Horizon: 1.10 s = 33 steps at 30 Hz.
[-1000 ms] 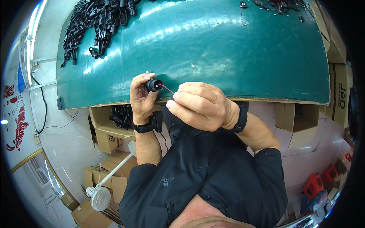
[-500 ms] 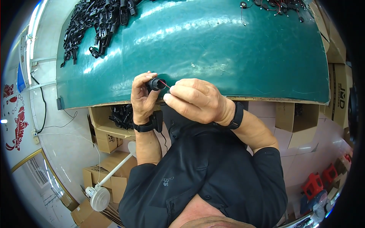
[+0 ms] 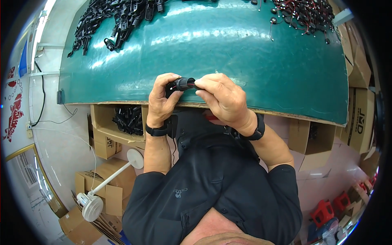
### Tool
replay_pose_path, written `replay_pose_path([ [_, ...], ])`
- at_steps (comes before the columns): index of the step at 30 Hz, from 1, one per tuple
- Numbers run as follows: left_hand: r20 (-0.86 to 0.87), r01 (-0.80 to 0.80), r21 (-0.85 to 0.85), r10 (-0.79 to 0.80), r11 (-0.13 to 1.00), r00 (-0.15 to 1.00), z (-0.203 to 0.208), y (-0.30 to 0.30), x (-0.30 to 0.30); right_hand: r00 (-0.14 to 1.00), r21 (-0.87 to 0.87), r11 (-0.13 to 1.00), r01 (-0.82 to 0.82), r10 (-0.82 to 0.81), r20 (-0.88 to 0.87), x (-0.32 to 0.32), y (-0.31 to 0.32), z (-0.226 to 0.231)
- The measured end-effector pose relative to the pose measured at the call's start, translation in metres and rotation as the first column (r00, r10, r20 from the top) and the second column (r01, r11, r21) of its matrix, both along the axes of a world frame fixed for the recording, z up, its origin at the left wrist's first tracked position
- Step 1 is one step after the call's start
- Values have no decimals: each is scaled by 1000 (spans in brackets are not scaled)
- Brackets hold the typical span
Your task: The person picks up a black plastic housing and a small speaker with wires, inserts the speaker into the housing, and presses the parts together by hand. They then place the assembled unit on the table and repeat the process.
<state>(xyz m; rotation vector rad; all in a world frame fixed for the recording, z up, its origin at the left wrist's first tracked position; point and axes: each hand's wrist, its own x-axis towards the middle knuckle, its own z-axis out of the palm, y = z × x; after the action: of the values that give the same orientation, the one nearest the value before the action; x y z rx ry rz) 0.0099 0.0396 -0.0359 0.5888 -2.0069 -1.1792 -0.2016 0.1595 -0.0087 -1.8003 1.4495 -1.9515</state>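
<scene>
Over the near edge of the green table, my left hand [image 3: 161,98] grips a black plastic housing [image 3: 184,84], a hollow tube with a ribbed end pointing right. Thumb and fingers wrap its left part. A thin red wire shows inside the ribbed mouth, and a small white wire tip [image 3: 171,88] sticks out beside my left thumb. At that mouth, the fingertips of my right hand [image 3: 227,98] pinch a small dark part [image 3: 197,84], mostly hidden by the fingers. It looks like the round black wired pieces in the far right pile.
Many black plastic housings [image 3: 126,20] lie heaped at the far left of the green table [image 3: 245,53]. Round black pieces with red wires [image 3: 304,16] are piled far right. Cardboard boxes [image 3: 96,119] stand under the near edge; a white fan [image 3: 93,209] is lower left.
The housing has turned so its ribbed end faces right. My right hand has moved right and the dark part is now at the mouth. A white wire tip now shows by my left thumb.
</scene>
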Motion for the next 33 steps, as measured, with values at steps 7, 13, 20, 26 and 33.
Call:
replay_pose_path([
  [7,79,-33,-47,37,998,996,9,2,-2,998,138,990,-5,12,-53,-10,-1,-3],
  [13,99,-34,-90,43,995,994,9,3,-4,986,228,974,-11,48,-158,-22,0,-3],
  [20,133,-27,-122,44,992,990,16,6,-8,985,202,979,-27,61,-163,-24,-3,1],
  [26,137,-21,-143,41,990,990,18,7,-8,996,305,949,-82,91,-17,-19,2,-4],
  [33,143,-33,-143,54,989,988,19,7,-10,993,339,934,-114,103,49,-17,1,-2],
])
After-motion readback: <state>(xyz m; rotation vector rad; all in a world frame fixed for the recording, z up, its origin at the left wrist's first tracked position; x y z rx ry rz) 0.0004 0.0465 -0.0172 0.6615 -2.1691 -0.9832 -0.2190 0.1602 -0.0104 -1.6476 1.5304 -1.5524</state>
